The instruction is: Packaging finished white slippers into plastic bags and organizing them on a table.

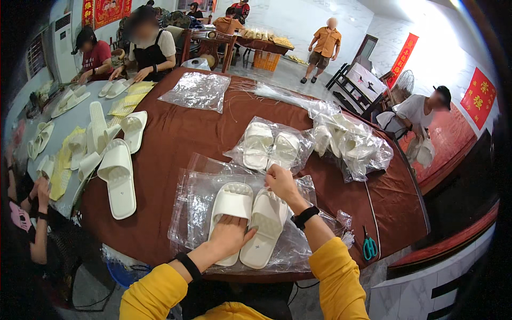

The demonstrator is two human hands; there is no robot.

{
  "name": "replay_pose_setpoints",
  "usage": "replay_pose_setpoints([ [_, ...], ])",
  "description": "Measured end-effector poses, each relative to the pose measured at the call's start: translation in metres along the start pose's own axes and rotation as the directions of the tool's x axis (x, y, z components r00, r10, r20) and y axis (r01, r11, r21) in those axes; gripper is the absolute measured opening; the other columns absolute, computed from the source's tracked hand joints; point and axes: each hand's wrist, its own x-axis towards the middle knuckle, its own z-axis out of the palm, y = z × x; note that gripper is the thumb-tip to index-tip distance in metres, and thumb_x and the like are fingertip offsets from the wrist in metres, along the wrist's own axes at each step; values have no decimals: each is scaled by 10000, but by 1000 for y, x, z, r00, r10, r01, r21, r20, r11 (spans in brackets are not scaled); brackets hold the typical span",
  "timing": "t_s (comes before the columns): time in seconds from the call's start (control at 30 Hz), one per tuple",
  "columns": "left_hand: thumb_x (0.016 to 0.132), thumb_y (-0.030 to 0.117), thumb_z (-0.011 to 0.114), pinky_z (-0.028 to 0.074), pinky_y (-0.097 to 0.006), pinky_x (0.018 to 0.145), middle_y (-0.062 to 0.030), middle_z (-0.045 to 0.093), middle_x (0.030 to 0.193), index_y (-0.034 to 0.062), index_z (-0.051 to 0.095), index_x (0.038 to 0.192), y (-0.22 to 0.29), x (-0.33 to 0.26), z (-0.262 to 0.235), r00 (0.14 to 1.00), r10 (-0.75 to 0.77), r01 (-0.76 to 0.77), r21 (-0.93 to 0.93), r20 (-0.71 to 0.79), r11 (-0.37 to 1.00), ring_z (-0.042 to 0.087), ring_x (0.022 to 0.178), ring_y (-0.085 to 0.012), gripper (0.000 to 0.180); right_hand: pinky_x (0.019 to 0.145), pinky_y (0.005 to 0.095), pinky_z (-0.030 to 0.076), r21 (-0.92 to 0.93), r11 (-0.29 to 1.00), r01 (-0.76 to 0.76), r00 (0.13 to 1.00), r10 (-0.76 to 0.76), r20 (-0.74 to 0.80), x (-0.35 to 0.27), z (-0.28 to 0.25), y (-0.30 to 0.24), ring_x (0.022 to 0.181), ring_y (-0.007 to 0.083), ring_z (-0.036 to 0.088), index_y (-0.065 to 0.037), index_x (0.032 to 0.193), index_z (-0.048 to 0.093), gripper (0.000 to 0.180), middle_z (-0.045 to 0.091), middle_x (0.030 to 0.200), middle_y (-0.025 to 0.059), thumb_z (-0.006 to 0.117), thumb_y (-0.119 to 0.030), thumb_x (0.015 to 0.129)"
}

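Observation:
A pair of white slippers lies on clear plastic bags at the table's near edge. My left hand (229,237) reaches into the left slipper (233,198), fingers stretched flat with their tips hidden under the strap, thumb spread toward the right slipper (260,245). Just beyond the right slipper's toe, my right hand (282,184) is closed in a pinch on a clear plastic bag (306,186); its fingertips are partly hidden. Beyond that hand sits a bagged pair of slippers (269,146).
Loose slippers (118,184) lie on the left. More bagged slippers (354,141) are piled at the right, behind teal-handled scissors (369,244). A flat plastic bag (196,90) rests on the brown tablecloth (176,130). People work at the grey table (96,90) and at the far right.

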Motion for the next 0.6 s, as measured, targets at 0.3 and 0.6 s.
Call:
replay_pose_setpoints([
  [0.3, 934, 405, 533, 461, -426, 904, -219, 659, 989, -47, 610, 1056, 0, 0, 3, 1000, 14, -14, 66, -10, 998, 637, 940, -349, 475, 610, 246, 505, 510, 815, -275, 922, 74, 379, 3, 15, -32, 696, 105, 621, -9, 953, 646, 144, 645, 795, 18, 623, -135, 887],
  [0.6, 942, 449, 509, 443, -420, 924, -196, 659, 1053, -44, 615, 1094, -6, -2, 10, 998, 42, -35, 160, -43, 987, 620, 1014, -324, 527, 643, 302, 538, 305, 941, 147, 979, -183, 91, -43, -1, -50, 721, 177, 691, 54, 922, 642, 141, 693, 823, 120, 603, -74, 879],
])
